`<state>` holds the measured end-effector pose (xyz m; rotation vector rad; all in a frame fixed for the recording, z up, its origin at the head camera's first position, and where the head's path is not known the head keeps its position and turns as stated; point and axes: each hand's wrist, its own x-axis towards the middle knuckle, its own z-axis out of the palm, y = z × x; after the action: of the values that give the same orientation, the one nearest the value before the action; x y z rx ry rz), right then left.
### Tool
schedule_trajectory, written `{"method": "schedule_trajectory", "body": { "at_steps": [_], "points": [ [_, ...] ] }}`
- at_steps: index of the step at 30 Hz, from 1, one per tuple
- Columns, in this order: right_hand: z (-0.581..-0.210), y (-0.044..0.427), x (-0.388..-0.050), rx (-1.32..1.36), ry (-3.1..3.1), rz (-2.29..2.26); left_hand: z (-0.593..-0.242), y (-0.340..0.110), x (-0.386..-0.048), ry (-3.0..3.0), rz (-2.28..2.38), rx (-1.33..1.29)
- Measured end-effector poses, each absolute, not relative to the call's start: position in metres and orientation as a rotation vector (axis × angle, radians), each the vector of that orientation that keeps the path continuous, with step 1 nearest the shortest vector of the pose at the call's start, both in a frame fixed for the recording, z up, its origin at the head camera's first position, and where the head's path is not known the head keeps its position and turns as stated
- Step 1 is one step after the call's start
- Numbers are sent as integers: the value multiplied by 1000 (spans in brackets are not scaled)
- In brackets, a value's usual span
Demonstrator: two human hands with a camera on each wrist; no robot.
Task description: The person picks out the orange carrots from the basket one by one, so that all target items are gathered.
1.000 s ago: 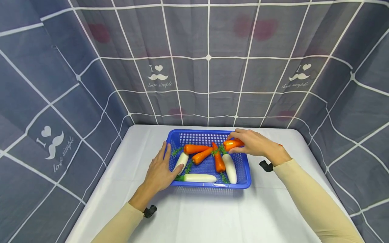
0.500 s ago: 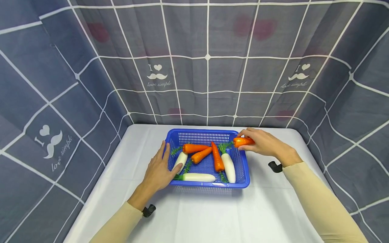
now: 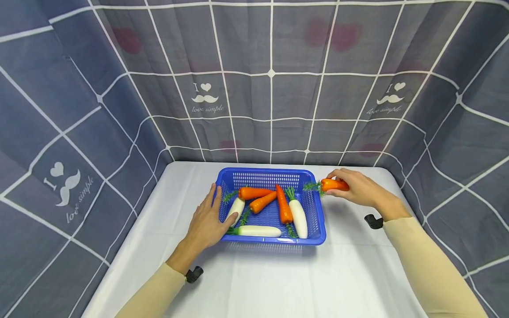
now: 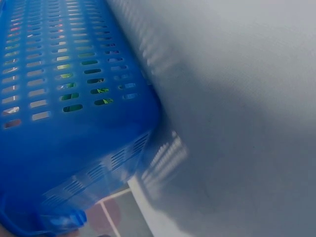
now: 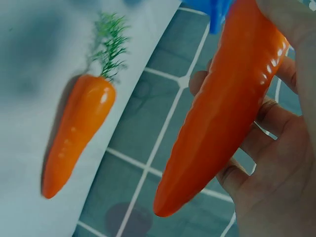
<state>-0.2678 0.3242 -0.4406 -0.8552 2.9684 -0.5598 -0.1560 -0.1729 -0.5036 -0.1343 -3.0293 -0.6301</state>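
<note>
My right hand [image 3: 358,187] holds an orange carrot [image 3: 335,184] by its body, just off the right rim of the blue basket [image 3: 321,221]. Its leafy green top points left, over that rim. In the right wrist view the carrot [image 5: 222,113] lies between thumb and fingers, its tapered tip free. A second carrot [image 5: 79,133] rests on the white surface there; the head view hides it behind my hand. My left hand [image 3: 207,223] rests against the basket's left side, fingers fairly straight, thumb over the rim. Its fingers barely show in the left wrist view.
Inside the basket lie more carrots [image 3: 284,205] and several white radishes [image 3: 298,218]. The basket stands on a white-covered table [image 3: 270,278]. Grey checked curtains [image 3: 246,97] enclose the back and both sides.
My right hand has carried the carrot rightward, from above the basket's back right corner to outside its right rim. The left hand has stayed at the basket's left side.
</note>
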Motion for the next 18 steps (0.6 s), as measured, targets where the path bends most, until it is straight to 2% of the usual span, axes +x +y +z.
{"method": "schedule_trajectory", "body": {
  "at_steps": [18],
  "points": [
    [-464,363,-270,-772,2985,-605,-503,-172,-156,-3030,-635,-122]
  ]
}}
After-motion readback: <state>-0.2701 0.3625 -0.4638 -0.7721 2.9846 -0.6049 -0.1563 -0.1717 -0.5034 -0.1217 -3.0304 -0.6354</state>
